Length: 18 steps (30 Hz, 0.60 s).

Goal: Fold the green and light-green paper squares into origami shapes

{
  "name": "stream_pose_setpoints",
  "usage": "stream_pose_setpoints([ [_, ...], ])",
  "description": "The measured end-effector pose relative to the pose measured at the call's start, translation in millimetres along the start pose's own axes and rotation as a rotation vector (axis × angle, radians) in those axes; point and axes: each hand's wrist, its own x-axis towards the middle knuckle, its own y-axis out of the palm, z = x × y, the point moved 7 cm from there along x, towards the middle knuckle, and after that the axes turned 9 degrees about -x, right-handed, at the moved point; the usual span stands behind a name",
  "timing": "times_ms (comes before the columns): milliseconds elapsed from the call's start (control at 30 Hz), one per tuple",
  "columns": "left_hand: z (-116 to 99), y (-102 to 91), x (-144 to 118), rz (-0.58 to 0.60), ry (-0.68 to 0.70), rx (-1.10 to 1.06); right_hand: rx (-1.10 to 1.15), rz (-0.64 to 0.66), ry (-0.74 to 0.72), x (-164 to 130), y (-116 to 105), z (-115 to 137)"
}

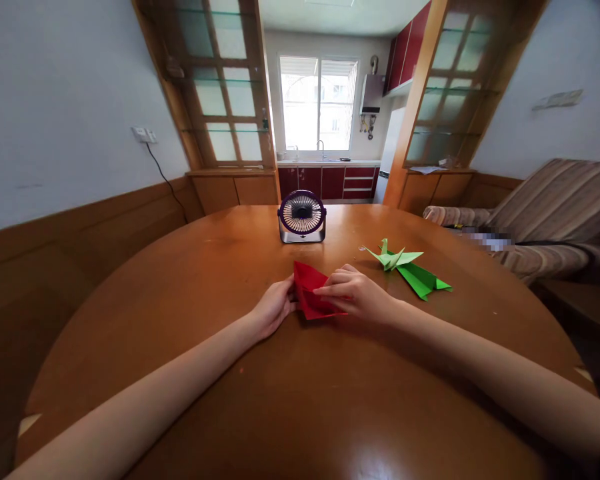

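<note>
The round wooden desk (190, 320) is carrying everything here, its glossy top stretching toward a kitchen doorway. At its far edge a small purple fan (302, 216) is standing upright, facing the person. To the right of the hands, two green origami pieces (410, 268) are lying near each other, one a finished-looking crane, the other flatter. Near the middle, the folded red paper (311, 299) is lying flat on the desk. The left hand (274, 308) is pinching its left edge with narrowed fingers, while the right hand (354, 293) is resting on top, fingers (326, 289) extended and pressing down along a fold. Judging from this, creasing well is calling for the left hand pinning the paper steady and the right fingertips running firmly along the fold line, keeping edges aligned
</note>
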Motion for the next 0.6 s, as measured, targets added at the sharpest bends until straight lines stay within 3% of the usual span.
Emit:
stream_pose_setpoints([
  [167,-8,-8.5,4,-0.051,0.142,0.137,0.062,0.085,0.060,10,-5,-3],
  [300,-20,-17.8,1,-0.149,0.212,0.150,0.129,0.130,0.199,14,-9,-13],
  [433,-24,-21.2,-1,-0.192,0.228,0.166,0.094,0.161,0.374,11,-19,-39],
  [600,-22,-18.3,0,-0.164,0.273,0.254,-0.032,0.239,0.543,0,-31,-82],
])
